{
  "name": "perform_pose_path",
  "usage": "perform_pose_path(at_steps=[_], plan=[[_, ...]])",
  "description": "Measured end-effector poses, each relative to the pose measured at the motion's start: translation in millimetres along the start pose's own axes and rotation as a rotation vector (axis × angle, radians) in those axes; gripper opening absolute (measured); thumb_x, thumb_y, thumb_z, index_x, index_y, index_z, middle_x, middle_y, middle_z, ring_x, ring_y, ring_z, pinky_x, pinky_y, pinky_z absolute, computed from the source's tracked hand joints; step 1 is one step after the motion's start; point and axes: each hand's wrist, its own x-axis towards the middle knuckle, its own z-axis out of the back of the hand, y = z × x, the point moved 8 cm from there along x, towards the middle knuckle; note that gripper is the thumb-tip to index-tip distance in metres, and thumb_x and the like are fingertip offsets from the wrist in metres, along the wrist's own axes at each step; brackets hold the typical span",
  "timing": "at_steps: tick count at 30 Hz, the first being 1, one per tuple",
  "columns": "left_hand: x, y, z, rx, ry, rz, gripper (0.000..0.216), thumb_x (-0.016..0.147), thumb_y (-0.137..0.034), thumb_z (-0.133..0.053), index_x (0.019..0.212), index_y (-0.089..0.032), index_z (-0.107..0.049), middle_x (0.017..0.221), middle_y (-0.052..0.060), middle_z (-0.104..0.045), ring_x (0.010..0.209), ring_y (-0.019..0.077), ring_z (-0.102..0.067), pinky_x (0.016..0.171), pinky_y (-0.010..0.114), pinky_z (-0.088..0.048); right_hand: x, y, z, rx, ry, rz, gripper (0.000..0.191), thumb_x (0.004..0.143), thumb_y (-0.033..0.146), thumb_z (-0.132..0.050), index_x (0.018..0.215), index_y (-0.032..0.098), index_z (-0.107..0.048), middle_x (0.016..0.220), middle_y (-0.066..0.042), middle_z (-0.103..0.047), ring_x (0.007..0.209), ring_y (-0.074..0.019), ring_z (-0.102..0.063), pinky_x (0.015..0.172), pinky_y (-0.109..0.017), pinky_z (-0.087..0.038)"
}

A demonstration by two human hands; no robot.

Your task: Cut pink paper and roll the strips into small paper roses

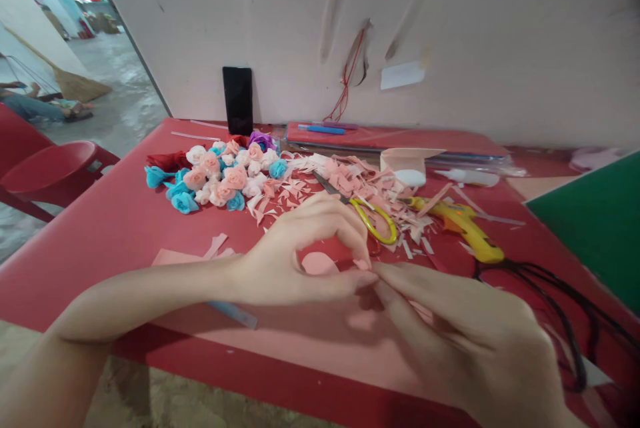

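My left hand (273, 255) curls its thumb and fingers into a ring, pinching a small piece of pink paper (363, 265). The fingertips of my right hand (465, 321) are pressed together and meet the left fingertips at that piece; they partly cover it. A round pink cutout (320, 263) shows through the left hand's ring. Under both hands a large pink sheet (320, 341) lies along the table's front edge. Just beyond the left fingers are scissors with yellow handles (360, 215). Past my right hand rests a yellow glue gun (463, 225) with a black cord.
Pink, white and blue paper flowers (220, 178) cluster at the back left of the red table (110, 215). Paper scraps (345, 178) are heaped beside them. A phone (239, 101) leans on the wall. A green board (595, 221) stands right; a red chair (50, 168) stands left.
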Motion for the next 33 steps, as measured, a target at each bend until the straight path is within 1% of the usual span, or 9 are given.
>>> perform_pose_path(at_steps=[2,5,8,10,15,20,25,28,33], plan=[[0,0,2,0.009,-0.024,0.007,0.012,0.073,-0.011,-0.064,0.070,-0.014,-0.053,0.070,0.004,-0.060,0.075,0.0114,-0.056,0.075,0.027,-0.047,6,-1,0,0.061,0.021,-0.015,0.023,0.082,0.011,-0.043,0.066,0.021,-0.057,0.053,0.003,-0.065,0.044,-0.0097,-0.062,0.043,-0.015,-0.049],[-1,1,3,0.019,-0.040,0.010,0.013,0.073,-0.011,-0.065,0.069,-0.014,-0.053,0.070,0.004,-0.060,0.074,0.0108,-0.056,0.074,0.026,-0.047,8,-9,-4,0.180,0.060,-0.106,0.021,0.080,0.011,-0.045,0.068,0.020,-0.061,0.055,0.004,-0.067,0.043,-0.0096,-0.063,0.048,-0.013,-0.054],[-1,1,4,0.029,-0.046,0.009,0.014,0.072,-0.010,-0.065,0.068,-0.014,-0.053,0.069,0.004,-0.060,0.073,0.0105,-0.056,0.074,0.026,-0.046,3,-23,-8,0.306,0.073,-0.252,0.018,0.080,0.014,-0.050,0.075,0.022,-0.066,0.054,0.005,-0.067,0.043,-0.0096,-0.063,0.041,-0.011,-0.051],[0,0,5,0.033,-0.048,0.006,0.014,0.072,-0.010,-0.066,0.067,-0.014,-0.053,0.069,0.004,-0.060,0.073,0.0105,-0.056,0.074,0.026,-0.046,0,-28,-9,0.347,0.065,-0.287,0.017,0.080,0.015,-0.053,0.077,0.024,-0.067,0.056,0.006,-0.068,0.044,-0.0088,-0.063,0.038,-0.009,-0.049],[2,-3,3,-0.005,-0.031,0.017,0.016,0.070,-0.008,-0.067,0.067,-0.015,-0.052,0.069,0.003,-0.060,0.073,0.0109,-0.056,0.075,0.026,-0.047,2,-21,-6,0.265,0.097,-0.141,0.021,0.080,0.011,-0.052,0.077,0.026,-0.067,0.064,0.007,-0.070,0.054,-0.0076,-0.066,0.052,-0.008,-0.053],[2,0,1,-0.092,0.013,0.092,0.015,0.071,-0.008,-0.063,0.066,-0.016,-0.051,0.070,0.002,-0.059,0.074,0.0110,-0.057,0.075,0.027,-0.046,4,-21,-4,0.184,0.111,-0.110,0.020,0.082,0.015,-0.051,0.074,0.025,-0.067,0.064,0.004,-0.069,0.054,-0.0102,-0.066,0.050,-0.012,-0.053],[3,2,-2,-0.156,0.069,0.172,0.014,0.071,-0.012,-0.062,0.066,-0.017,-0.051,0.069,0.001,-0.057,0.074,0.0120,-0.056,0.075,0.028,-0.047,7,-15,-3,0.343,0.102,-0.049,0.021,0.081,0.008,-0.051,0.066,0.021,-0.059,0.058,0.006,-0.064,0.046,-0.0049,-0.059,0.048,-0.006,-0.047],[4,1,-3,-0.124,0.129,0.204,0.015,0.070,-0.010,-0.063,0.065,-0.016,-0.050,0.070,0.001,-0.058,0.074,0.0120,-0.056,0.079,0.029,-0.045,6,-15,-5,0.405,0.131,-0.043,0.021,0.079,0.004,-0.053,0.069,0.022,-0.057,0.060,0.007,-0.063,0.048,-0.0026,-0.058,0.051,-0.002,-0.044],[3,1,-7,-0.158,0.267,0.320,0.014,0.071,-0.013,-0.065,0.068,-0.015,-0.052,0.074,0.002,-0.059,0.077,0.0120,-0.054,0.080,0.027,-0.044,1,-17,-9,0.482,0.176,-0.043,0.023,0.080,0.005,-0.051,0.072,0.024,-0.061,0.057,0.006,-0.063,0.048,-0.0059,-0.061,0.051,-0.007,-0.047]])
